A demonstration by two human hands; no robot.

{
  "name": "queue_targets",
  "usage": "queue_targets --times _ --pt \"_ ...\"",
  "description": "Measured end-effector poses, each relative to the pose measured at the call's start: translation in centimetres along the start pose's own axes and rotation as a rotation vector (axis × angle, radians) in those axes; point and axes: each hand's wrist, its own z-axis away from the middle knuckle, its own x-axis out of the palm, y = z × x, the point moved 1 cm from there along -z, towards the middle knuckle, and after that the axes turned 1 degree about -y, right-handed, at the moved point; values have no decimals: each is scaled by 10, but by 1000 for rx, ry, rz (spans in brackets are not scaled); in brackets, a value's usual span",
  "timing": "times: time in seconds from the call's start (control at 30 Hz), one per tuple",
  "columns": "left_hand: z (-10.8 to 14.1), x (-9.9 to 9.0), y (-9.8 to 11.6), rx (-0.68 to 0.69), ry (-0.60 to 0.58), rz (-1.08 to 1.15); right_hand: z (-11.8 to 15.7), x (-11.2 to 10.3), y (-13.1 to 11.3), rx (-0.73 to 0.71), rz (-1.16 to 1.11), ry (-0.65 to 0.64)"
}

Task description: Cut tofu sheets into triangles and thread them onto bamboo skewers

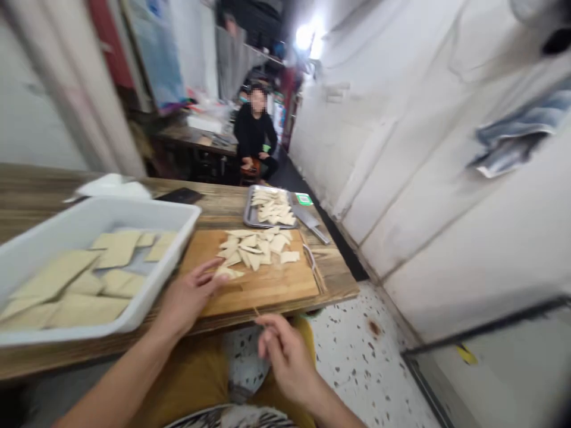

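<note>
My left hand [191, 297] is at the left part of the wooden cutting board [276, 289], its thumb and fingers closed on the edge of a pale, flat piece of what looks like tofu sheet [229, 273]. Just beyond it lies a loose heap of cut tofu sheet pieces [254, 246], many of them triangular. My right hand [283, 351] is in front of the table edge, above my lap. Its fingers are pinched round a thin wooden stick [256, 311], of which only a short tip shows.
Left of the board stands a white plastic tub [147, 208] with larger tofu sheets. A metal tray [250, 221] of cut pieces and a cleaver [312, 224] lie behind the board. A dark phone-like object [181, 195] is nearby. A person [256, 131] sits farther back.
</note>
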Motion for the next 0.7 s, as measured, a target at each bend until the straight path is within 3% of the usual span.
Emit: queue_targets --times 0.1,0.2,0.37,0.6,0.7 --pt "-2 15 2 -177 58 515 19 -3 33 80 70 39" --pt "2 25 7 -252 81 786 34 -1 53 56 172 16" --pt "7 20 11 -322 105 864 42 5 64 -19 294 109" --pt "5 14 12 -333 114 847 44 -2 61 -72 271 57" --pt "5 14 13 -332 124 848 45 -3 59 -95 256 92"
